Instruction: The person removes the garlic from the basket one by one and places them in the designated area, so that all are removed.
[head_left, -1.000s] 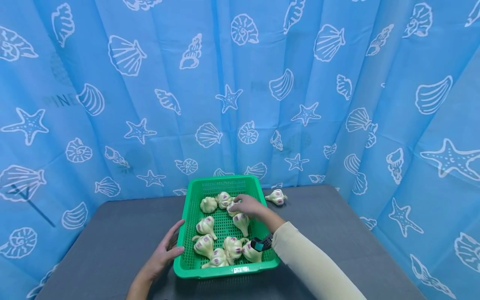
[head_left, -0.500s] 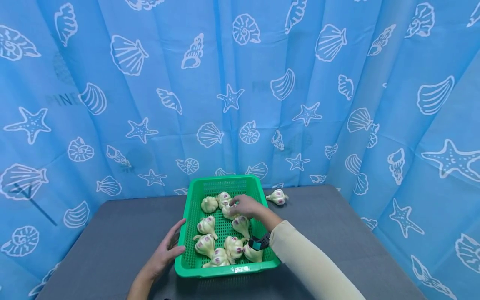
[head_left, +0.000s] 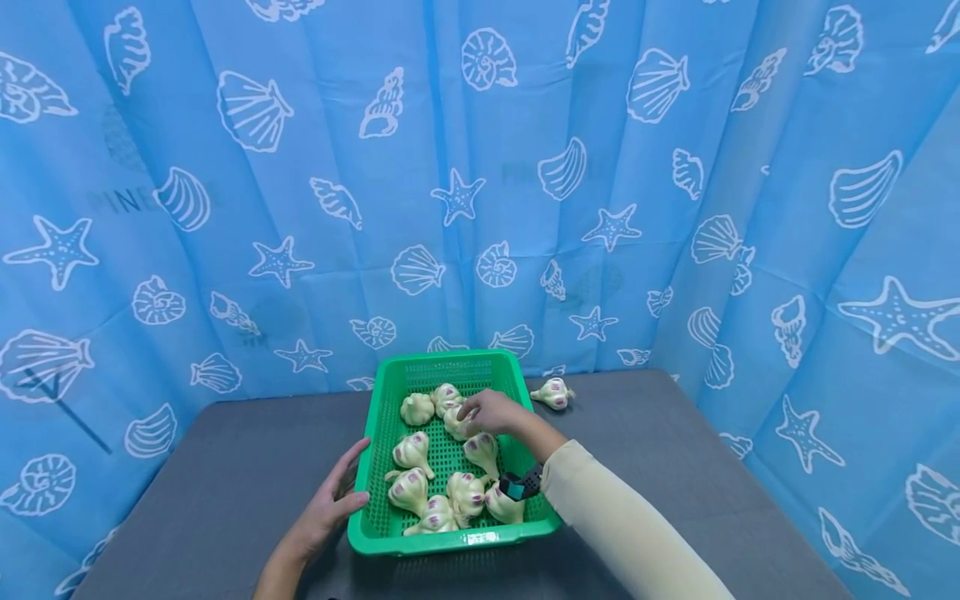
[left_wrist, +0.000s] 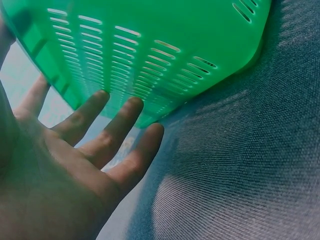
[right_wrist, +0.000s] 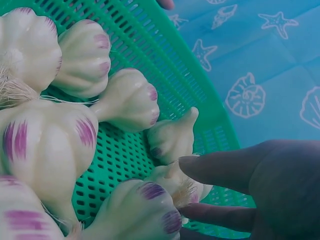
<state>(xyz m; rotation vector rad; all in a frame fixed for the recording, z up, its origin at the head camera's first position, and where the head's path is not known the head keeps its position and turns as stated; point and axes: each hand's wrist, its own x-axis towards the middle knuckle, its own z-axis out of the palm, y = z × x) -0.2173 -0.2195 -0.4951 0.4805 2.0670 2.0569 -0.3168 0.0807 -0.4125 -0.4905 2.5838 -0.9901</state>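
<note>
A green plastic basket [head_left: 416, 546] with slotted walls holds several white garlic bulbs [head_left: 412, 451] with purple streaks. My left hand [head_left: 324, 504] is at the basket's left side, its fingers extended along the outside wall. The left wrist view shows those fingers [left_wrist: 120, 120] spread, tips right at the slotted wall [left_wrist: 165, 55]. Toward the back of the basket, my right hand [head_left: 495, 412] pinches a garlic bulb [head_left: 454, 423] between thumb and fingers. In the right wrist view the thumb [right_wrist: 215, 167] lies at the top of that bulb [right_wrist: 170, 180], with a finger along its side.
One garlic bulb [head_left: 552, 393] lies outside the basket, on the grey table [head_left: 637, 442] to its right. Behind the table hangs a blue curtain [head_left: 480, 217] with white shells and starfish. A dark band [head_left: 521, 485] sits on my right wrist, over the basket's right side.
My right hand has shifted slightly left within the basket, bringing the garlic bulb closer to the two at the back. The left hand and the basket have stayed put.
</note>
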